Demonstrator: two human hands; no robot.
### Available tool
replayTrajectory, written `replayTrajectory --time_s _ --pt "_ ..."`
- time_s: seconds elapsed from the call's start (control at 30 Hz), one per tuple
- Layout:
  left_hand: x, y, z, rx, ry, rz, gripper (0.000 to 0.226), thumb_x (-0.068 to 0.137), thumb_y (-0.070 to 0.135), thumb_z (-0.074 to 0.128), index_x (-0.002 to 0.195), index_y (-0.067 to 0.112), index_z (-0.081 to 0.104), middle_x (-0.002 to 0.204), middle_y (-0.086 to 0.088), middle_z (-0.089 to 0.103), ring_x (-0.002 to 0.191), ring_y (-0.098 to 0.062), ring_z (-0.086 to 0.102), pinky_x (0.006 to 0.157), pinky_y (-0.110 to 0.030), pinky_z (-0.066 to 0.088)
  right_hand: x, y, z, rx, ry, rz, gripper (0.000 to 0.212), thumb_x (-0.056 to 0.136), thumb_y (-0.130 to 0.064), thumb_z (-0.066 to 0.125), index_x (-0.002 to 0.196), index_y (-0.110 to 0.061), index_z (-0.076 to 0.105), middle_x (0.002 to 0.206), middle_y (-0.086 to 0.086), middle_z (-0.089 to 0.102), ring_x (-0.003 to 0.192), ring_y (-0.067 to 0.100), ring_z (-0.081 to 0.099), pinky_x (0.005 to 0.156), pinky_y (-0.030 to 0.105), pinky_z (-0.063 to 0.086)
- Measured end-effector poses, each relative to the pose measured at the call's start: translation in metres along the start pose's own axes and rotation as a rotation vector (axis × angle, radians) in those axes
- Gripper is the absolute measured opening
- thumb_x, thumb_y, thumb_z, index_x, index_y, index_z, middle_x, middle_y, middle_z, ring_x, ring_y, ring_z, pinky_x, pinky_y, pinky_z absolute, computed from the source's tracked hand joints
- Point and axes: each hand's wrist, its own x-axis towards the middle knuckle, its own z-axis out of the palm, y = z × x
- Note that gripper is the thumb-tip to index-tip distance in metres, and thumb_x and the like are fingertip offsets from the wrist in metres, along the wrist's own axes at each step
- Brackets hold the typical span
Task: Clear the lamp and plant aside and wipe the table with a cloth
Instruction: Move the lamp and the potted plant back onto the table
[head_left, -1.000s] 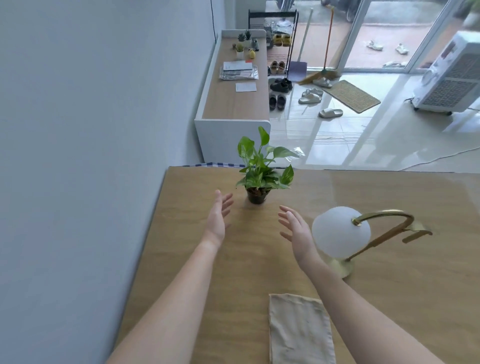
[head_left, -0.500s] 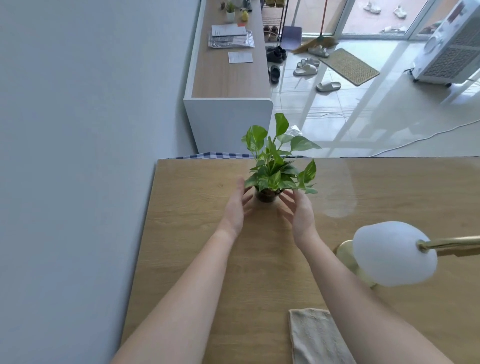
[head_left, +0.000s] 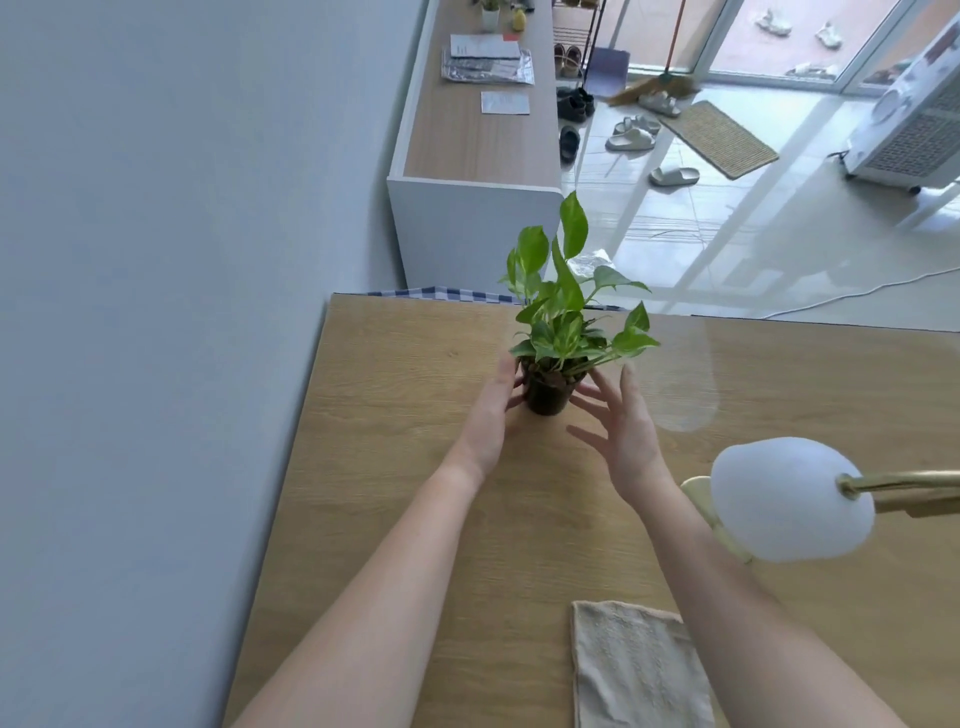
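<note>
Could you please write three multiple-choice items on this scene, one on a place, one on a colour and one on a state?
1. Where does the cloth lie on the table?
A. at the near edge, by the right forearm
B. under the pot
C. at the far edge

2. What colour is the lamp's arm?
A. black
B. gold
C. red

3. How is the left hand placed?
A. flat on the cloth
B. against the plant's dark pot
C. on the lamp

Answers: 1 A, the cloth lies nearest the camera; 2 B, brass-gold metal behind the white globe; 3 B, its fingers touch the pot's side while the right hand is spread open beside it.
</note>
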Motion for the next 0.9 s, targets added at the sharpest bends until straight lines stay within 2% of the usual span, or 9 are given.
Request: replayTrajectory --time_s 0.13,0.3,0.5,0.63,0.77,0.9 --pt "-0.019 -0.002 0.001 -0.007 0.011 0.007 0.096 0.082 0.099 0.029 0.157 0.041 0.046 0.157 0.009 0.053 0.143 -0.014 0.052 0.124 -0.058 0.037 -0.016 0.003 -0.007 -0.033 -0.047 0.02 0.067 0.104 -0.072 0.03 0.144 -0.03 0.064 0.137 0.002 0.071 0.129 0.018 0.066 0.103 0.051 0.055" --pt "-0.048 -0.007 0.003 -0.033 0.02 0.012 0.11 0.073 0.105 0.031 0.16 0.039 0.044 0.158 0.008 0.052 0.144 -0.014 0.05 0.122 -0.055 0.039 -0.041 0.01 -0.01 -0.055 -0.065 0.016 0.058 0.104 -0.07 0.033 0.137 -0.035 0.064 0.136 0.001 0.071 0.126 0.019 0.068 0.101 0.05 0.056" --pt "-0.081 -0.025 0.006 -0.012 0.059 -0.007 0.11 0.074 0.105 0.031 0.16 0.037 0.045 0.161 0.006 0.05 0.147 -0.016 0.048 0.127 -0.059 0.032 -0.072 0.029 -0.016 -0.052 -0.077 0.031 0.049 0.107 -0.066 0.037 0.132 -0.035 0.066 0.132 0.001 0.073 0.123 0.019 0.07 0.099 0.049 0.058" --pt "-0.102 -0.034 0.011 -0.015 0.072 -0.016 0.082 0.091 0.087 0.028 0.156 0.04 0.046 0.162 0.004 0.05 0.149 -0.018 0.047 0.128 -0.058 0.031 -0.09 0.04 -0.02 -0.045 -0.093 0.04 0.043 0.108 -0.061 0.039 0.129 -0.035 0.065 0.133 0.002 0.072 0.123 0.02 0.07 0.101 0.05 0.058" --pt "-0.12 -0.045 0.016 -0.013 0.069 -0.017 0.059 0.093 0.081 0.027 0.138 0.052 0.052 0.151 0.012 0.054 0.147 -0.014 0.047 0.128 -0.055 0.03 -0.102 0.049 -0.027 -0.033 -0.095 0.049 0.041 0.108 -0.058 0.042 0.129 -0.034 0.067 0.132 0.003 0.073 0.123 0.021 0.07 0.103 0.052 0.057" --pt "-0.131 -0.053 0.02 0.012 0.074 -0.027 0.051 0.094 0.079 0.028 0.132 0.056 0.053 0.146 0.018 0.054 0.146 -0.012 0.047 0.129 -0.053 0.027 -0.109 0.058 -0.033 -0.009 -0.092 0.064 0.038 0.11 -0.052 0.042 0.128 -0.03 0.067 0.133 0.006 0.072 0.123 0.023 0.07 0.103 0.052 0.058"
